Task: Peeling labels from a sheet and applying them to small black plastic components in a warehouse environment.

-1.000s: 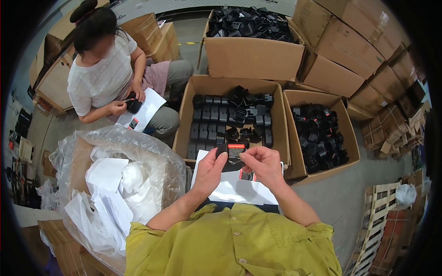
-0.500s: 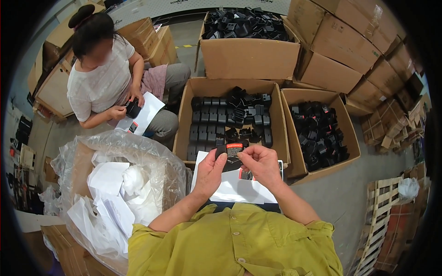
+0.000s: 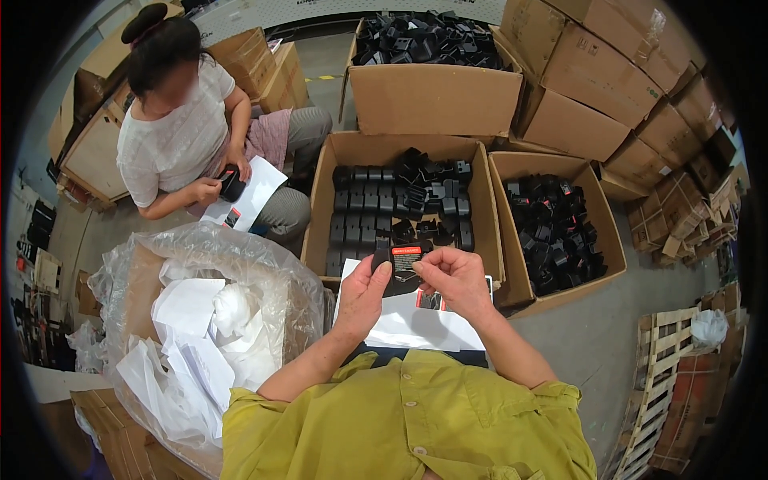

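Note:
My left hand (image 3: 362,294) is closed round the left side of a black plastic part (image 3: 400,284), thumb toward me. A black label (image 3: 406,261) with a red top band and pale print lies against the part's face. At the label's right edge, my right hand (image 3: 459,280) has thumb and forefinger pinched together. Whether the label is fully stuck down I cannot tell. Under my hands, white sheets (image 3: 400,326) rest on my lap, and another red and black label (image 3: 429,301) shows below my right fingers.
Ahead stands a carton (image 3: 318,210) with rows of black parts. Another carton (image 3: 552,300) of loose parts is right of it, a third (image 3: 436,100) behind. A plastic-lined box (image 3: 144,300) of waste paper stands left. A seated co-worker (image 3: 172,132) handles a similar part.
My hands and the part have barely shifted, the right fingers still at the label's edge. The co-worker's hands have moved slightly on their own part.

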### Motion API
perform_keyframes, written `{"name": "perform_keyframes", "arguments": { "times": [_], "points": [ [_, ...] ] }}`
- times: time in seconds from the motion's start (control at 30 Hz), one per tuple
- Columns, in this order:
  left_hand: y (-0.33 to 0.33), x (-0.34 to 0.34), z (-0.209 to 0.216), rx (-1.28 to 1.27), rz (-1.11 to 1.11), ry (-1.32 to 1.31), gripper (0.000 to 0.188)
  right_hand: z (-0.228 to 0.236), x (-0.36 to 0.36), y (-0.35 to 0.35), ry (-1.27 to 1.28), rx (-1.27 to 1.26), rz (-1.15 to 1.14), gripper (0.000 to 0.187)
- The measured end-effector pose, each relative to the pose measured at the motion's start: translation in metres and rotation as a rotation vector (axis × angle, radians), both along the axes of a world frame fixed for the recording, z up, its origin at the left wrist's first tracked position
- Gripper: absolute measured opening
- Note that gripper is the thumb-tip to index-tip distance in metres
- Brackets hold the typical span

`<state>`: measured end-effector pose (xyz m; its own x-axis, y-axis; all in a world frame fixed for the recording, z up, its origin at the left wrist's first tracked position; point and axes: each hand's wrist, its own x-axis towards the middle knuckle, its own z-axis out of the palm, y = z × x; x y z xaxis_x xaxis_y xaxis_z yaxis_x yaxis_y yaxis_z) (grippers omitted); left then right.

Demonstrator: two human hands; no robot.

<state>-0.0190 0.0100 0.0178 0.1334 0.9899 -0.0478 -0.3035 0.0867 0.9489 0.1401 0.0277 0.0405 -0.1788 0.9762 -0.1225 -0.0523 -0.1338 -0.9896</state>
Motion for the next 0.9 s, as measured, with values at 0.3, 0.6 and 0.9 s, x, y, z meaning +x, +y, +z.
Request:
{"name": "perform_keyframes", "arguments": {
  "times": [0.3, 0.6, 0.9],
  "points": [
    [-0.0010, -0.0007, -0.0046, 0.000, 0.014, 0.017, 0.029, -0.0034, -0.0003, 0.0001, -0.005, 0.016, 0.017, 0.015],
    [0.0005, 0.0015, -0.0045, 0.022, 0.041, 0.100, 0.028, -0.0058, -0.0030, 0.0031, -0.016, 0.026, -0.018, 0.014],
    [-0.0012, 0.0042, 0.0009, 0.094, 0.078, 0.235, 0.028, -0.0016, -0.0061, 0.0029, -0.157, 0.078, -0.060, 0.011]
  ]
}}
